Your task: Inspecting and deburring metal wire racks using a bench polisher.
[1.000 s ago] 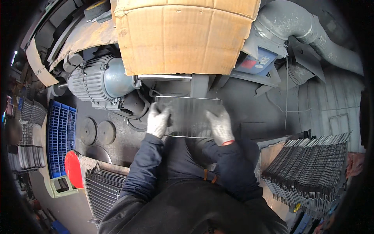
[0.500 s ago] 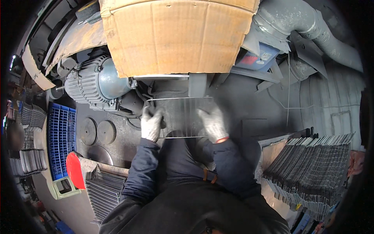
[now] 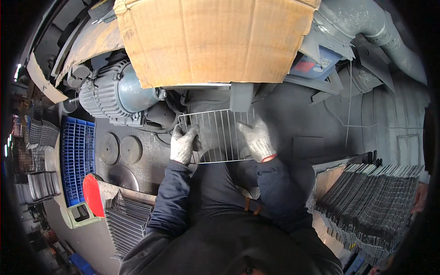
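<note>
Gripping wire rack point(image 3: 219, 135): left hand point(image 3: 183, 144), right hand point(image 3: 256, 139), gloved fingers closed on side edges.

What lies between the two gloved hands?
In the head view, only the wire rack spans between the left hand and right hand; both grip its sides.
</note>
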Tool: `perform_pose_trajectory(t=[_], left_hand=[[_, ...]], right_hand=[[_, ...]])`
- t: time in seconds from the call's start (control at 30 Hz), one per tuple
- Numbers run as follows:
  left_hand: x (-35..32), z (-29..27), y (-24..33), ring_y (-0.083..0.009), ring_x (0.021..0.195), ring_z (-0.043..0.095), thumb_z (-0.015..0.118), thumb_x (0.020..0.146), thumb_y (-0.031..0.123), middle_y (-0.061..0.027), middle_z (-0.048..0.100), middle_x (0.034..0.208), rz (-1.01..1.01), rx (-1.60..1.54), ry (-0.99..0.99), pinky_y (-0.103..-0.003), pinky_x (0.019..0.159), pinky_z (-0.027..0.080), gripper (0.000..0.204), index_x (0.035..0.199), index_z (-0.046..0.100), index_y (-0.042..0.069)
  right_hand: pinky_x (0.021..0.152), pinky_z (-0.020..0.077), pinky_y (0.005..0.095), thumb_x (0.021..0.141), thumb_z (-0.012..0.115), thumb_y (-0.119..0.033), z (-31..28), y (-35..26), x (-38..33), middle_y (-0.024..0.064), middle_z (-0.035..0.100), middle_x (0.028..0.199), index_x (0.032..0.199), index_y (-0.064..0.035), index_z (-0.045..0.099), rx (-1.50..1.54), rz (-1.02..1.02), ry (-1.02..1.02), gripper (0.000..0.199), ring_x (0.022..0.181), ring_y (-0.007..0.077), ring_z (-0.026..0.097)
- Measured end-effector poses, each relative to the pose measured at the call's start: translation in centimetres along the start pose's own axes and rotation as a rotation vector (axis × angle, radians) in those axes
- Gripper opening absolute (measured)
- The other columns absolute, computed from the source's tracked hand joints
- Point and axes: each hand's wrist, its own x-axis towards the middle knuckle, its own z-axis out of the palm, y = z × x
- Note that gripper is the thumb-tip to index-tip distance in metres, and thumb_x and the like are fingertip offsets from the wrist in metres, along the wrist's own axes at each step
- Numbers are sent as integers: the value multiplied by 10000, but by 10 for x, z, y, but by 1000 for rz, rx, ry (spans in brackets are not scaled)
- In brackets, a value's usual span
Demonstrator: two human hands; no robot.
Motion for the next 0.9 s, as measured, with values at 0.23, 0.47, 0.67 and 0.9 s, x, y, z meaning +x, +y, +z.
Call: perform_pose_trajectory(t=[0.23,0.47,0.67,0.9], left_hand=[[-21,70,36,-208,969,728,733,959,73,-161,739,1121,82,58,-446,-312,859,604,443,1350,565,-48],[-21,44,52,-258,690,720,595,955,14,-178,718,1069,-262,-240,-391,-373,580,634,413,1365,555,-15],[9,-43,46,-253,752,736,558,960,34,-139,729,961,-240,-305,-338,-365,593,636,346,1301,603,-3],[-51,143,76,-241,910,751,625,1005,129,-116,737,1020,-88,132,-613,-372,792,619,280,1219,671,-45]], right_hand=[[815,587,339,969,720,-162,-117,-35,-42,117,729,1124,1297,59,626,675,235,-35,407,948,196,712],[803,595,339,1002,639,-151,-106,-27,-52,119,749,1116,1348,47,636,469,307,-230,398,899,199,730],[870,538,343,1054,563,-156,-35,-56,-44,167,724,1140,1334,-41,670,194,-136,-213,321,982,227,685],[881,550,311,965,636,-50,-196,12,-75,148,625,1445,1518,29,508,519,97,59,573,1091,180,660]])
